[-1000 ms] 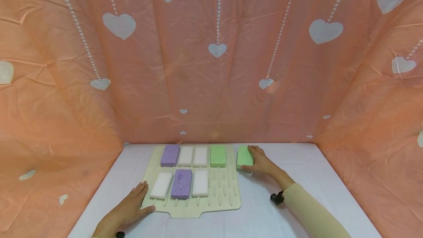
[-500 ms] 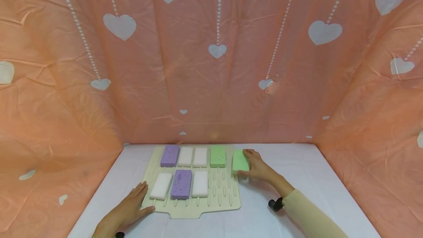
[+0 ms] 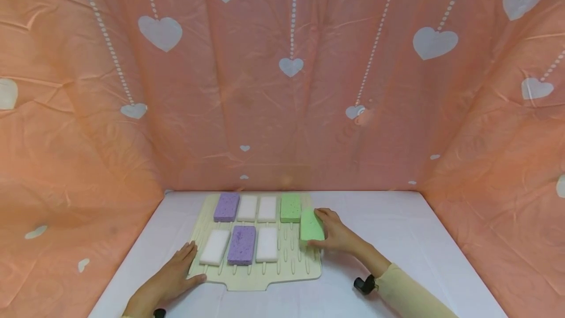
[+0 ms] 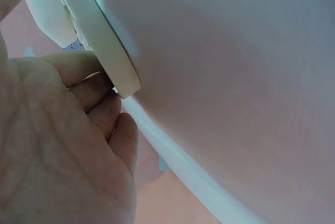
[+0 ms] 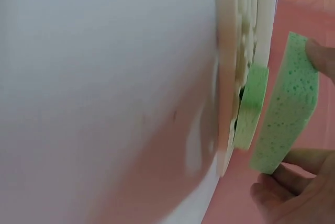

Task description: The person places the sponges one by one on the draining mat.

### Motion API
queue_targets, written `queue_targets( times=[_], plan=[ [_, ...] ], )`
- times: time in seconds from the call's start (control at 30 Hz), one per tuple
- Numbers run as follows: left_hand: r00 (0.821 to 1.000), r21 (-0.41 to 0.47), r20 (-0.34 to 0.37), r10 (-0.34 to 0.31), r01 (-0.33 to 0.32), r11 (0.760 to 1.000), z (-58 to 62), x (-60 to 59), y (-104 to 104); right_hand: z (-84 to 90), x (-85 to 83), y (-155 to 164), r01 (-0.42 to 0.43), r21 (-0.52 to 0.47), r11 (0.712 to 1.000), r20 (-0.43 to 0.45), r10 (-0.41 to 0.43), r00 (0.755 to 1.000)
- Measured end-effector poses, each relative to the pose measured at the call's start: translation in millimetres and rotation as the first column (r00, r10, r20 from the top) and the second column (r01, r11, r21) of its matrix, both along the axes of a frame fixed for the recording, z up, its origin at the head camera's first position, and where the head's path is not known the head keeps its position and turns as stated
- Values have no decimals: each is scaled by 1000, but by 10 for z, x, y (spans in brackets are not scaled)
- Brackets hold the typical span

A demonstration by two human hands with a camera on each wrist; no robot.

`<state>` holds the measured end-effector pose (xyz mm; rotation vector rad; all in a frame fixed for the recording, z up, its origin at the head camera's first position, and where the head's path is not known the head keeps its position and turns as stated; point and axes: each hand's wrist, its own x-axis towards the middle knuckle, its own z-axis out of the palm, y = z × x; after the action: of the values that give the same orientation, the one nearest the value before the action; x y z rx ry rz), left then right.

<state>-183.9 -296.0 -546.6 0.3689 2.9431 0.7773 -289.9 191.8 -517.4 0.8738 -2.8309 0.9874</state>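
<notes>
Sponges fill most of the cream drying mat (image 3: 304,266) — seven lie flat on it. Its far row holds a purple sponge (image 3: 226,206), two white ones (image 3: 247,208) (image 3: 267,208) and a green sponge (image 3: 290,207); its near row holds a white sponge (image 3: 215,247), a second purple one (image 3: 241,245) and another white one (image 3: 267,244). That leaves one bare stretch of mat at the right end of the near row, just in front of the flat green sponge.

The eighth piece, a second green sponge (image 3: 311,225), is above that stretch near the mat's right edge, tilted up and, as far as the right wrist view shows, not yet lying flat. The right hand (image 3: 336,234) pinches it between thumb and fingers. The left hand (image 3: 174,278) lies flat with straight fingers on the mat's near-left corner, pressing it down. Judging by the layout, setting down this last sponge is all that remains — though the wrist views are too close to confirm.
</notes>
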Motion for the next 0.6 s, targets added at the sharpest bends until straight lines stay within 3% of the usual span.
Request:
queue_targets(
  times=[0.2, 0.6],
  plan=[
    [999, -12, 37, -5, 6, 1000, 117, 28, 58, -43, 119, -99, -12, -13, 1000, 30, 12, 999],
    [999, -55, 38, -3, 5, 998, 145, 15, 72, -79, 243, -290, -72, 12, 997, 52, 72, 996]
  ],
)
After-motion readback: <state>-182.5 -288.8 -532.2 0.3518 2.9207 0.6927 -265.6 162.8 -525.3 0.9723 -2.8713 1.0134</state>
